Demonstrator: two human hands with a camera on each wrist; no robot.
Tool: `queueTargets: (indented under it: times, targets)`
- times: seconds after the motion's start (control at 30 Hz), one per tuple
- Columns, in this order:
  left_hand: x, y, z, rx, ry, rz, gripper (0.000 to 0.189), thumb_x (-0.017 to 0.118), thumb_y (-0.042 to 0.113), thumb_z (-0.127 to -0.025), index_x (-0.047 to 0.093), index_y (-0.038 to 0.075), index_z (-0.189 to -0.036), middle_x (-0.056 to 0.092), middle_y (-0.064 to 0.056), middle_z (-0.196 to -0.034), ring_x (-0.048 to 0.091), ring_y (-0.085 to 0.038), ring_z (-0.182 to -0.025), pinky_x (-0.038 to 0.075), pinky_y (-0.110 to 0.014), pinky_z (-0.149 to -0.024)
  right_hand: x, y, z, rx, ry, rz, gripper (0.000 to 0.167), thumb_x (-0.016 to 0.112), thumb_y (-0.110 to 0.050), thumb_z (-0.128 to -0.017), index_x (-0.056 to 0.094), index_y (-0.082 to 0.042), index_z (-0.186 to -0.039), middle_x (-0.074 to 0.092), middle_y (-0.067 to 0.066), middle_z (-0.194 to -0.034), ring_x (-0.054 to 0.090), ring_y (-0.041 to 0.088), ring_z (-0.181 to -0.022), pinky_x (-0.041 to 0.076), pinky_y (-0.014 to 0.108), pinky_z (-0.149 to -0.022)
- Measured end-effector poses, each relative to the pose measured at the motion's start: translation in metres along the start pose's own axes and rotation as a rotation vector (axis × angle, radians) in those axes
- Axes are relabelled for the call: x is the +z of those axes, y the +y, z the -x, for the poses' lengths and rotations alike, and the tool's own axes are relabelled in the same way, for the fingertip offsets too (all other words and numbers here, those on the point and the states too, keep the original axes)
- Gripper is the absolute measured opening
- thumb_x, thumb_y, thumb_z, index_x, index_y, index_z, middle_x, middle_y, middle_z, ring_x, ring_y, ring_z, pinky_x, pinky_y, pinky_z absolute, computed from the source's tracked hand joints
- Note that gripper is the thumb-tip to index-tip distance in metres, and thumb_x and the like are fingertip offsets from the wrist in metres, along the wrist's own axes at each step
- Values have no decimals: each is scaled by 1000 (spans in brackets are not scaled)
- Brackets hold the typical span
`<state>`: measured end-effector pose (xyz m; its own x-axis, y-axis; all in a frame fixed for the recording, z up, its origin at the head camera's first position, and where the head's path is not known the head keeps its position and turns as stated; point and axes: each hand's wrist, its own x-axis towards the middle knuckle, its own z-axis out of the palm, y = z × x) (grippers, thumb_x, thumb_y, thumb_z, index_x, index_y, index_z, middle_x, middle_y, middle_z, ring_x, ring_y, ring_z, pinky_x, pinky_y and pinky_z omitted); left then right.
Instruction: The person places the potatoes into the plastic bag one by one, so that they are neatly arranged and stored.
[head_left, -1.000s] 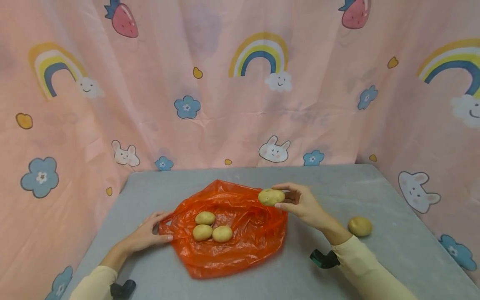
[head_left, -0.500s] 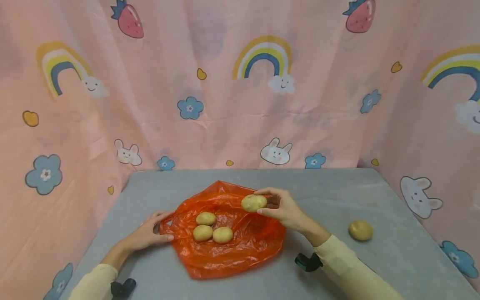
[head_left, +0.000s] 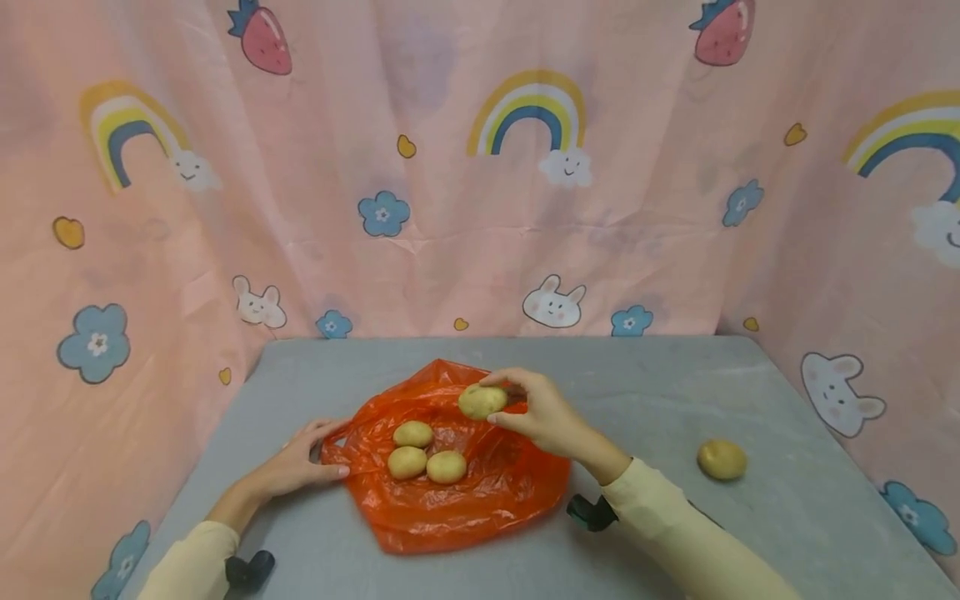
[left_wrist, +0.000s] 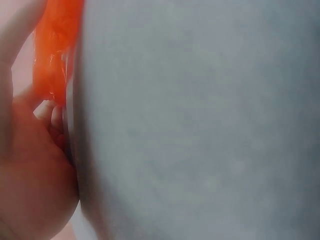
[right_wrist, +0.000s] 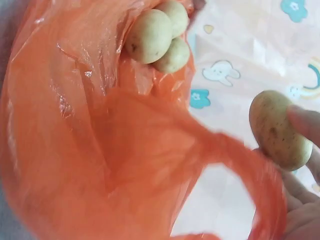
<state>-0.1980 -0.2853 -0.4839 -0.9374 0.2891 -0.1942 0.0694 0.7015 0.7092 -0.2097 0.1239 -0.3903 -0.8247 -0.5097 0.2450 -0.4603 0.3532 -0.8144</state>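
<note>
An orange plastic bag (head_left: 480, 508) lies spread on the table with three potatoes (head_left: 407, 462) on its left part. My right hand (head_left: 543, 417) grips another potato (head_left: 482, 402) between thumb and fingers, held over the bag's far side. In the right wrist view this potato (right_wrist: 280, 131) shows small brown spots, and a bag handle loop (right_wrist: 267, 190) passes close by the palm. At the bag's left edge, my left hand (head_left: 292, 467) rests with thumb and forefinger spread apart, both touching the plastic. The left wrist view shows the bag's edge (left_wrist: 52, 55) running between thumb and fingers.
One more potato (head_left: 722, 460) sits on the grey table (head_left: 637, 375) to the right, beyond the right forearm. A pink printed curtain (head_left: 480, 250) stands behind the table and along both sides.
My right hand has carried its potato leftward over the bag, from its right edge toward the three potatoes. The left hand and the bag stay nearly where they were.
</note>
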Motion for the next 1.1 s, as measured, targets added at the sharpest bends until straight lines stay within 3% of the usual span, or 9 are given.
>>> queueTargets:
  times: [0.17, 0.43, 0.57, 1.1]
  targets:
    - [-1, 0, 1, -6, -7, 14, 83, 75, 46, -86, 39, 19, -156, 34, -17, -156, 30, -44, -142, 28, -76, -109, 9, -3, -5, 60, 5, 69, 38, 76, -5, -89, 65, -6, -125, 68, 14, -124, 68, 29, -109, 57, 49, -92]
    - [-2, 0, 1, -5, -5, 1, 84, 75, 46, -86, 39, 19, -157, 33, -17, -158, 28, -46, -143, 27, -77, -109, 17, 16, -15, 128, -55, -109, 35, 73, -3, -91, 61, 1, -124, 63, 22, -128, 70, 35, -107, 61, 35, -84]
    - [0, -1, 0, -9, -10, -3, 83, 74, 47, -87, 39, 19, -157, 32, -17, -158, 28, -46, -143, 28, -77, -108, 21, 26, -17, 158, -102, -193, 33, 72, 0, -91, 58, 4, -120, 58, 25, -130, 69, 38, -110, 61, 36, -87]
    - [0, -2, 0, -2, -8, -6, 83, 75, 46, -87, 39, 19, -156, 32, -17, -158, 28, -47, -144, 28, -76, -109, 44, 42, -22, 188, -151, -218, 30, 72, -1, -91, 55, 4, -115, 53, 26, -135, 69, 39, -110, 61, 36, -88]
